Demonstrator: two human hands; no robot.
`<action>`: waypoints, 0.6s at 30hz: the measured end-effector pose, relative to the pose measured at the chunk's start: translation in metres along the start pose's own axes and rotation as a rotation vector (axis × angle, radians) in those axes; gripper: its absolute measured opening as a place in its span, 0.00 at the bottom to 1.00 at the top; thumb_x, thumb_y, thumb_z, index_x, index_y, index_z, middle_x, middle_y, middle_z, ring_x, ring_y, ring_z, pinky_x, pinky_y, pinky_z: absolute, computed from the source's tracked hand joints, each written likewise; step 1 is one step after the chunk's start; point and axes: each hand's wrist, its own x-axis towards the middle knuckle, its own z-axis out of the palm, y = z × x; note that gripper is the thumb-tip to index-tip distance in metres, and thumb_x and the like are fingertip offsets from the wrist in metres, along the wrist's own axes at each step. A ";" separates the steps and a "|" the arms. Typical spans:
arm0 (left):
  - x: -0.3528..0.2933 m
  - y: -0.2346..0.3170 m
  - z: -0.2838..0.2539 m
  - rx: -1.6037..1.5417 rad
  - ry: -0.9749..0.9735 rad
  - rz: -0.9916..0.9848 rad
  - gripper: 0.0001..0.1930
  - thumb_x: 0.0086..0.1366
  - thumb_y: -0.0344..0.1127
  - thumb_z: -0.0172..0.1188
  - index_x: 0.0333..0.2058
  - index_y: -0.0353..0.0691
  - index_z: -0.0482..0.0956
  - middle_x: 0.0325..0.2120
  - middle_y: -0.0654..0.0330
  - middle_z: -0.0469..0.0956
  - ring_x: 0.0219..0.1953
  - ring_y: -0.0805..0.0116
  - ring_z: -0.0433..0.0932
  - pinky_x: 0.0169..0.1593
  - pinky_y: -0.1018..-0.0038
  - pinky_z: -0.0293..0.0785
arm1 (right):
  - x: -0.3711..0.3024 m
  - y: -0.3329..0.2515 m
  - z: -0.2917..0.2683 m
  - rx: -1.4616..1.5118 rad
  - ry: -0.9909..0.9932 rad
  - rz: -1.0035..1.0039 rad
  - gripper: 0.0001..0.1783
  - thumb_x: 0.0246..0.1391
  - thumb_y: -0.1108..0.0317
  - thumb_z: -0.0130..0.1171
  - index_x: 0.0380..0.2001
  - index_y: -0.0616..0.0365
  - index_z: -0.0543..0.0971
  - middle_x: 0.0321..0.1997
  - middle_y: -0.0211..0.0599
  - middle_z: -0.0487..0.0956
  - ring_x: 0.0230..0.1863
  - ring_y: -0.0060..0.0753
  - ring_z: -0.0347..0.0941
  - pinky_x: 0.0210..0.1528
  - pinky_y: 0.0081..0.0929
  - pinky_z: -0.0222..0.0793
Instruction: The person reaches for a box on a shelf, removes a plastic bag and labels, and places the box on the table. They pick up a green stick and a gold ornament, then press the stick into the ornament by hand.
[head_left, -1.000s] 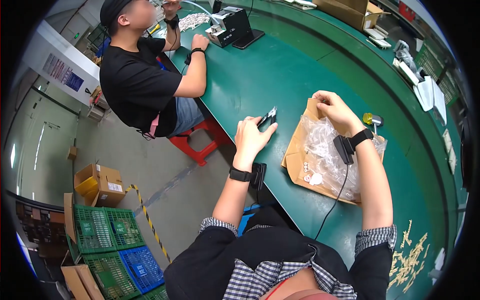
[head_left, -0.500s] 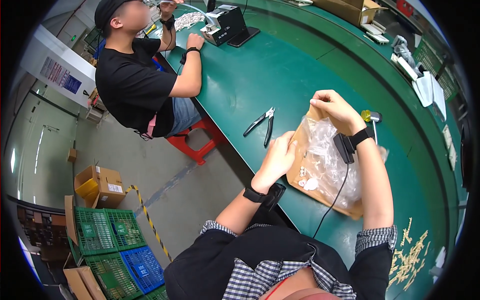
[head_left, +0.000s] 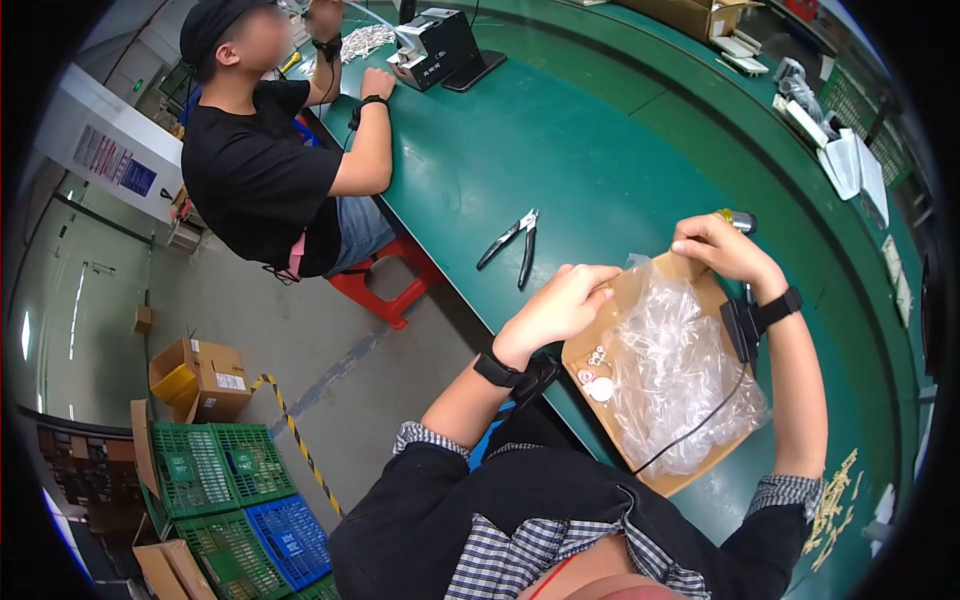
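On the near stretch of the smooth green worktop (head_left: 600, 150) sits a shallow, open-topped cardboard box (head_left: 586, 350), matte brown and roughly rectangular, its long axis slanting from far left to near right. Crinkled, glossy clear plastic film (head_left: 675, 370) heaps up inside it; small white parts (head_left: 600, 389), one of them flat and round, lie toward the box's left corner. The left hand (head_left: 553, 310) pinches the far-left wall of the cardboard box between thumb and fingers, and the right hand (head_left: 735, 252) is closed on its far corner, fingertips curled in. Left of the box rest slim pliers (head_left: 529, 250), black handles splayed toward the near side, bare metal tips aimed far and slightly right. Beyond the right hand shows a partly hidden yellow-and-dark tool (head_left: 740, 220); at near right, thin tan sticks (head_left: 828, 515) lie loosely scattered.
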 end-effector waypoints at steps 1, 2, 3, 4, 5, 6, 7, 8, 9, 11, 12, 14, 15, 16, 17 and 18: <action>0.001 0.000 0.003 0.019 -0.036 0.003 0.14 0.57 0.25 0.51 0.44 0.29 0.73 0.30 0.42 0.76 0.33 0.55 0.79 0.36 0.70 0.71 | -0.006 0.001 0.000 0.001 0.000 0.004 0.14 0.55 0.66 0.55 0.22 0.65 0.69 0.16 0.34 0.64 0.22 0.23 0.59 0.27 0.26 0.59; 0.003 -0.001 0.006 0.016 -0.041 0.006 0.14 0.57 0.25 0.51 0.44 0.29 0.73 0.30 0.42 0.76 0.33 0.55 0.79 0.36 0.70 0.71 | -0.013 0.002 -0.001 -0.019 -0.007 0.011 0.14 0.55 0.66 0.55 0.22 0.65 0.69 0.17 0.34 0.65 0.22 0.24 0.59 0.27 0.26 0.60; 0.005 -0.002 0.010 0.026 -0.040 0.057 0.15 0.57 0.24 0.51 0.44 0.29 0.73 0.29 0.42 0.76 0.33 0.53 0.79 0.36 0.70 0.71 | -0.019 0.002 -0.002 -0.037 -0.015 0.018 0.13 0.55 0.67 0.54 0.23 0.65 0.69 0.19 0.35 0.66 0.23 0.26 0.60 0.28 0.27 0.60; 0.006 -0.002 0.013 0.036 -0.039 0.108 0.15 0.57 0.24 0.51 0.43 0.29 0.73 0.29 0.41 0.76 0.33 0.52 0.78 0.36 0.69 0.71 | -0.024 0.002 -0.002 -0.055 -0.023 0.024 0.13 0.55 0.67 0.54 0.23 0.66 0.69 0.20 0.36 0.67 0.23 0.27 0.61 0.29 0.28 0.61; 0.007 -0.002 0.016 0.046 -0.039 0.158 0.15 0.56 0.24 0.51 0.43 0.29 0.73 0.29 0.41 0.76 0.33 0.51 0.78 0.36 0.68 0.71 | -0.027 0.001 -0.003 -0.053 -0.020 0.030 0.13 0.55 0.67 0.54 0.23 0.66 0.69 0.20 0.36 0.67 0.23 0.27 0.61 0.29 0.28 0.61; 0.008 -0.002 0.016 0.044 -0.046 0.158 0.15 0.56 0.24 0.51 0.43 0.29 0.73 0.29 0.41 0.76 0.33 0.51 0.78 0.36 0.68 0.71 | -0.030 -0.001 -0.003 -0.118 0.014 -0.027 0.12 0.55 0.68 0.54 0.24 0.66 0.70 0.21 0.37 0.68 0.24 0.28 0.62 0.30 0.28 0.62; 0.010 0.006 0.013 0.066 -0.070 0.130 0.15 0.56 0.24 0.51 0.44 0.29 0.73 0.30 0.41 0.76 0.33 0.52 0.78 0.36 0.69 0.71 | -0.035 0.001 -0.004 -0.181 0.055 -0.071 0.10 0.55 0.68 0.54 0.26 0.66 0.71 0.23 0.38 0.69 0.25 0.30 0.64 0.31 0.29 0.62; 0.013 0.014 0.008 0.088 -0.096 0.103 0.15 0.56 0.24 0.51 0.44 0.29 0.73 0.30 0.42 0.76 0.34 0.53 0.79 0.37 0.69 0.72 | -0.039 0.003 -0.003 -0.243 0.096 -0.113 0.10 0.55 0.69 0.53 0.27 0.66 0.71 0.24 0.39 0.70 0.26 0.31 0.65 0.32 0.29 0.63; 0.014 0.017 0.007 0.103 -0.137 0.081 0.15 0.56 0.24 0.51 0.44 0.29 0.73 0.31 0.42 0.77 0.35 0.54 0.79 0.38 0.69 0.72 | -0.046 0.005 0.000 -0.235 0.111 -0.076 0.10 0.55 0.69 0.53 0.27 0.66 0.71 0.24 0.39 0.70 0.26 0.31 0.65 0.32 0.29 0.63; 0.014 0.014 0.004 0.087 -0.112 0.134 0.15 0.56 0.24 0.50 0.44 0.31 0.73 0.32 0.42 0.77 0.36 0.50 0.78 0.39 0.66 0.72 | -0.050 0.007 0.006 -0.083 0.289 -0.013 0.08 0.55 0.70 0.53 0.34 0.65 0.74 0.30 0.41 0.75 0.31 0.33 0.70 0.37 0.29 0.66; 0.015 0.013 0.002 0.083 -0.045 0.179 0.16 0.56 0.24 0.50 0.44 0.32 0.73 0.33 0.42 0.77 0.38 0.45 0.77 0.40 0.64 0.73 | -0.050 0.009 0.008 -0.080 0.307 0.013 0.08 0.55 0.70 0.53 0.34 0.65 0.74 0.30 0.41 0.75 0.31 0.33 0.70 0.37 0.29 0.66; 0.016 0.010 0.005 0.036 -0.077 0.202 0.16 0.56 0.24 0.50 0.45 0.31 0.73 0.34 0.44 0.77 0.38 0.50 0.78 0.41 0.66 0.73 | -0.049 0.014 0.011 0.053 0.324 0.014 0.09 0.55 0.73 0.52 0.39 0.65 0.75 0.37 0.40 0.77 0.39 0.31 0.73 0.46 0.25 0.67; 0.016 0.008 0.007 -0.002 -0.080 0.214 0.16 0.56 0.24 0.51 0.45 0.30 0.73 0.36 0.46 0.78 0.39 0.54 0.78 0.42 0.69 0.73 | -0.050 0.014 0.010 0.056 0.342 0.028 0.09 0.55 0.73 0.52 0.39 0.65 0.75 0.37 0.40 0.77 0.39 0.31 0.73 0.46 0.25 0.67; 0.018 0.008 0.008 -0.041 -0.080 0.226 0.17 0.56 0.24 0.51 0.46 0.29 0.73 0.37 0.47 0.79 0.39 0.59 0.79 0.43 0.71 0.73 | -0.051 0.015 0.008 0.071 0.333 0.007 0.10 0.55 0.73 0.52 0.40 0.65 0.75 0.38 0.40 0.78 0.40 0.30 0.73 0.46 0.25 0.67; 0.018 0.008 0.009 -0.042 -0.099 0.228 0.17 0.56 0.24 0.51 0.46 0.29 0.73 0.37 0.47 0.79 0.39 0.59 0.79 0.43 0.71 0.73 | -0.052 0.016 0.009 0.090 0.320 -0.016 0.10 0.55 0.73 0.52 0.40 0.65 0.75 0.39 0.40 0.78 0.40 0.30 0.73 0.46 0.25 0.67; 0.018 0.008 0.009 -0.047 -0.100 0.205 0.17 0.56 0.24 0.52 0.46 0.29 0.73 0.38 0.48 0.78 0.39 0.60 0.79 0.43 0.72 0.73 | -0.053 0.017 0.009 0.108 0.307 -0.041 0.10 0.55 0.74 0.52 0.41 0.65 0.75 0.39 0.40 0.78 0.41 0.29 0.73 0.46 0.25 0.67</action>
